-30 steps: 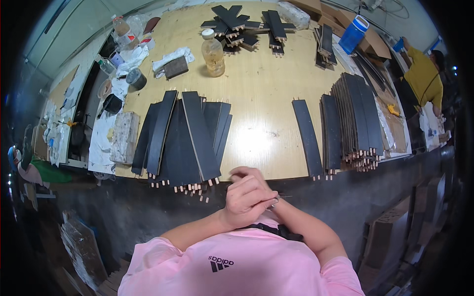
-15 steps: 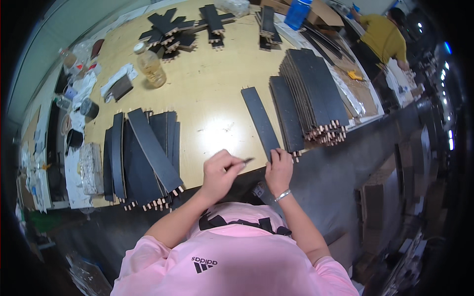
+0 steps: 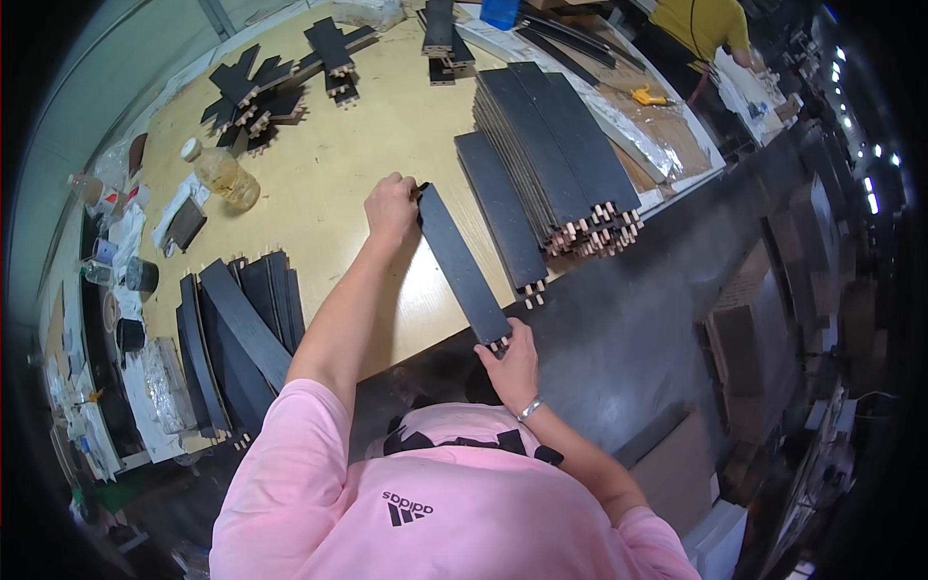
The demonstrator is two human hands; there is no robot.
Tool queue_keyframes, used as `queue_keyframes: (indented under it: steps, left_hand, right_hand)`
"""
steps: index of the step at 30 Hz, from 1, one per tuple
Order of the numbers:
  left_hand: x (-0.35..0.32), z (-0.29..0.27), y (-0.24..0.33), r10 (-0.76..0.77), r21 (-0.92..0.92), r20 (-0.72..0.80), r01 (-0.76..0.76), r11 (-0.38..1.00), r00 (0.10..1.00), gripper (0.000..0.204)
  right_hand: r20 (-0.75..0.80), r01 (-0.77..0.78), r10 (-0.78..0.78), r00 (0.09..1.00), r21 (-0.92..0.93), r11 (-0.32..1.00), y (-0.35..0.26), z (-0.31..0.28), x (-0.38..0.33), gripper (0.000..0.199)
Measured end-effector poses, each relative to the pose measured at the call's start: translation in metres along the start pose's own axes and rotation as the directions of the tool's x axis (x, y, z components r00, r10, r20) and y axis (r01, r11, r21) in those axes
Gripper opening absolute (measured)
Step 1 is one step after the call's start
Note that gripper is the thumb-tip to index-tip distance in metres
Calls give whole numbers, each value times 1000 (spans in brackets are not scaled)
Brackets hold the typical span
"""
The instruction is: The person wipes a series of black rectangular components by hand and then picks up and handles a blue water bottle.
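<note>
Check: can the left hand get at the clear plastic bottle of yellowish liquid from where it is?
Probably yes. The left hand grips the far end of the long black strip; bare wooden tabletop lies between it and the bottle.

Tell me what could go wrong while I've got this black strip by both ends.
The black strip lies close beside the stacked strips; swinging it right could nudge their pin ends at the table edge. Your right hand grips the near end, off the edge, so a slip could drop it. Your left hand holds the far end.
</note>
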State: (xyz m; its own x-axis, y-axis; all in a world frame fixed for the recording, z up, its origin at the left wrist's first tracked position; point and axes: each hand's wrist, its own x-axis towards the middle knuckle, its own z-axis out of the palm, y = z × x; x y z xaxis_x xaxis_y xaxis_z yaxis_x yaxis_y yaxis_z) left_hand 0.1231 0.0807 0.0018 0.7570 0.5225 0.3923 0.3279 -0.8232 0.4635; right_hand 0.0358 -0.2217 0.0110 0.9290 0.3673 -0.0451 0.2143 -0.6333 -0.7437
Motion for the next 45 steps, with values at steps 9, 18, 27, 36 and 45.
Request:
queue_keyframes:
  steps: [9, 18, 27, 36, 45]
  left_hand:
    - [-155, -38, 80, 410, -359, 272, -304, 882, 870, 6]
    - [-59, -14, 47, 169, -93, 28, -165, 982, 985, 3]
    - [-185, -53, 102, 557, -417, 316, -415, 809, 768, 8]
    - [-156, -71, 99, 276, -444, 106, -203, 873, 955, 12]
    - [-149, -80, 48, -59, -418, 12, 59, 907, 998, 6]
  right_hand:
    - [62, -17, 8, 998, 155, 988, 24, 3, 3, 65]
    - [54, -69, 56, 997, 287, 956, 17, 6, 4, 64]
    - [45, -119, 112, 993, 249, 961, 46, 1, -13, 65]
    - [3, 95, -95, 995, 50, 994, -6, -9, 7, 65]
    - [524, -451, 68, 849, 652, 609, 12, -10, -8, 33]
